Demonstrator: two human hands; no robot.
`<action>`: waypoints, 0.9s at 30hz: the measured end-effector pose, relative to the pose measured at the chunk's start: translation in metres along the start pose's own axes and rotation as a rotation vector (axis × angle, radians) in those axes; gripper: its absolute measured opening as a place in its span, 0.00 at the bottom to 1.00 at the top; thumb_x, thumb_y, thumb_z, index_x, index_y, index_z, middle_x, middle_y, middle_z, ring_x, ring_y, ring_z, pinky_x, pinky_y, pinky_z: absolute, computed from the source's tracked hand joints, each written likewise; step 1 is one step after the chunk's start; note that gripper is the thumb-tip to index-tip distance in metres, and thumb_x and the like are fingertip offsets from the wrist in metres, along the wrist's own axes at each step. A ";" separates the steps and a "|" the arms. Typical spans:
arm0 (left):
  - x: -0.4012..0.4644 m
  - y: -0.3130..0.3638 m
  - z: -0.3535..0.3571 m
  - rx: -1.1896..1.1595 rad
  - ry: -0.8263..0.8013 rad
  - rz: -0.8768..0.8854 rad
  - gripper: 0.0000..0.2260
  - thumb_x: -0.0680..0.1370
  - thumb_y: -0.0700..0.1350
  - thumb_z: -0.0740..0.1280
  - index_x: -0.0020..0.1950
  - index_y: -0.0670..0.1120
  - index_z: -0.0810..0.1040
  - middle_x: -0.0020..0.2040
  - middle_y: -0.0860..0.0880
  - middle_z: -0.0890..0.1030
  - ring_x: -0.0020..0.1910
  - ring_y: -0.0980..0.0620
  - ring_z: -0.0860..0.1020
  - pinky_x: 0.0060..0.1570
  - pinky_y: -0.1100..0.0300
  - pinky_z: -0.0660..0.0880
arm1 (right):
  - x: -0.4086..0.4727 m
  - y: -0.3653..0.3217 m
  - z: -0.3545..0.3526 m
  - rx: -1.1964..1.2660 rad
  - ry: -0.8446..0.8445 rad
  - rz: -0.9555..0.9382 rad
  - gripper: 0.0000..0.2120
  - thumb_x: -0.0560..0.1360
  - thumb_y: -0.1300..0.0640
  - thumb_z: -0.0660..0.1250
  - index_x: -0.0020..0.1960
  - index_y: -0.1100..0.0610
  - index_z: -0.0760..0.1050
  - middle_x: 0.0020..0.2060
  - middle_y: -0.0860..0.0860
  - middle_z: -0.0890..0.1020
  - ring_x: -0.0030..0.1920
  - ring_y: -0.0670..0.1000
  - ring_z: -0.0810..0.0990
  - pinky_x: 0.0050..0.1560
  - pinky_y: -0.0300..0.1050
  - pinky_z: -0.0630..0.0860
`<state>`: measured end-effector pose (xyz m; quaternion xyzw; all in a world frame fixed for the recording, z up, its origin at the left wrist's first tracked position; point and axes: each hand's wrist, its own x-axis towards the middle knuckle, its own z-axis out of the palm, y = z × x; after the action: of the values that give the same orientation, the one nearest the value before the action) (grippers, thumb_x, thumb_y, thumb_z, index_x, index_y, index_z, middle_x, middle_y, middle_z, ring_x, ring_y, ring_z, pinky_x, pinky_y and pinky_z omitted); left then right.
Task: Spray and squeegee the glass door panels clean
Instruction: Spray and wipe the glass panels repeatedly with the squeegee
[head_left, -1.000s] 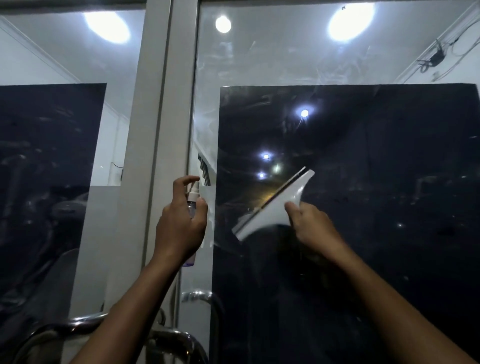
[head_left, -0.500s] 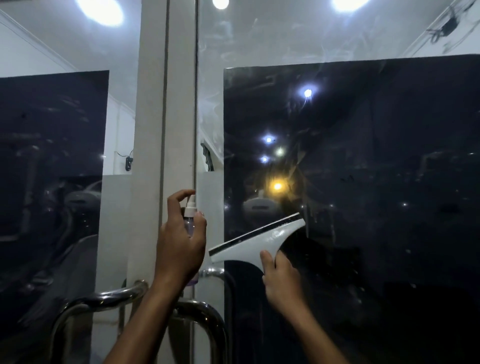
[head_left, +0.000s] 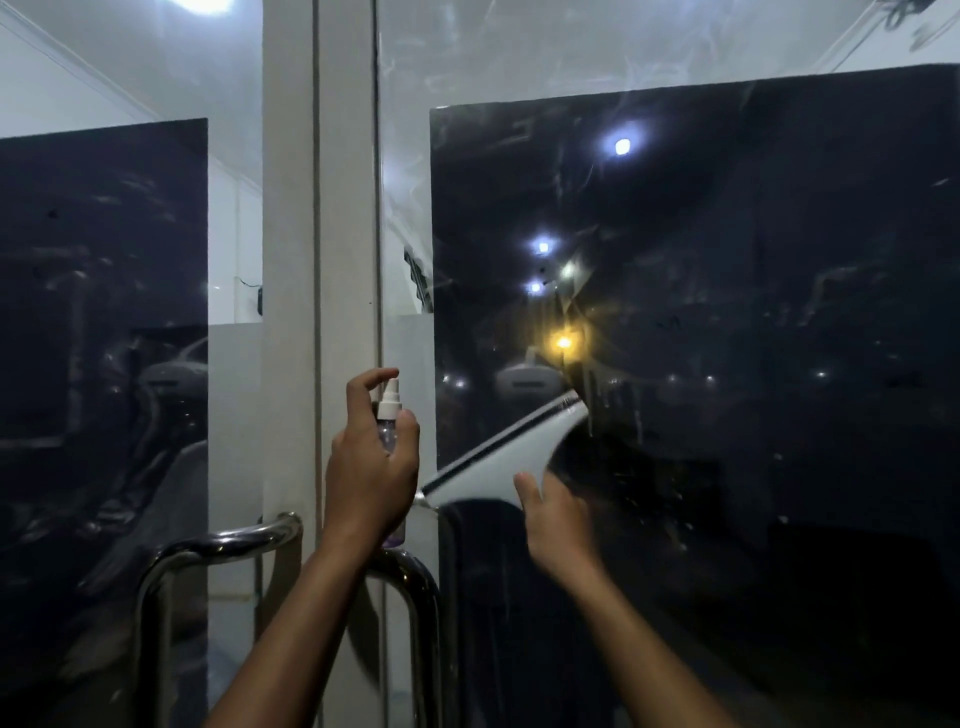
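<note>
Two glass door panels fill the view, the right glass panel (head_left: 727, 312) dark and streaked, the left glass panel (head_left: 104, 312) dark too. My left hand (head_left: 371, 467) grips a small clear spray bottle (head_left: 388, 415) with a white nozzle, held upright in front of the door frame, index finger raised above the nozzle. My right hand (head_left: 553, 514) holds a white squeegee (head_left: 506, 457) by its handle. Its black rubber blade lies tilted against the right panel, the right end higher.
A white door frame (head_left: 317, 260) runs vertically between the panels. Curved chrome pull handles (head_left: 218, 545) stick out below my left hand on both doors. Ceiling lights and a yellow lamp reflect in the glass.
The squeegee and my right hand have dropped down the right panel and shifted left. My left hand with the bottle stays by the frame. The view has tilted downward.
</note>
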<state>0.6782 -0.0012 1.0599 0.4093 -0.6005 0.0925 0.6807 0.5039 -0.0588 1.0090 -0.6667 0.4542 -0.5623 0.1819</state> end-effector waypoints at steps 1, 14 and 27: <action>-0.004 0.001 0.001 -0.008 -0.006 -0.004 0.16 0.83 0.43 0.62 0.64 0.61 0.65 0.38 0.45 0.79 0.32 0.43 0.79 0.34 0.41 0.79 | -0.009 0.013 -0.002 0.005 0.000 0.014 0.14 0.84 0.49 0.56 0.59 0.55 0.77 0.48 0.48 0.79 0.50 0.49 0.80 0.34 0.21 0.67; -0.050 -0.002 -0.002 -0.108 -0.049 -0.107 0.18 0.83 0.42 0.62 0.63 0.65 0.68 0.38 0.48 0.78 0.33 0.44 0.79 0.34 0.38 0.78 | 0.049 -0.033 -0.005 -0.033 0.008 0.011 0.20 0.84 0.46 0.55 0.63 0.59 0.75 0.59 0.56 0.79 0.61 0.58 0.76 0.48 0.41 0.64; -0.122 -0.020 -0.003 -0.275 -0.200 -0.185 0.17 0.83 0.40 0.63 0.66 0.60 0.70 0.44 0.55 0.80 0.37 0.51 0.80 0.37 0.51 0.81 | 0.003 0.040 0.009 0.021 0.103 0.022 0.20 0.84 0.46 0.56 0.64 0.58 0.77 0.56 0.54 0.82 0.57 0.54 0.79 0.48 0.39 0.67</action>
<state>0.6603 0.0325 0.9421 0.3732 -0.6319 -0.0944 0.6727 0.4957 -0.0845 0.9783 -0.6298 0.4645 -0.5985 0.1713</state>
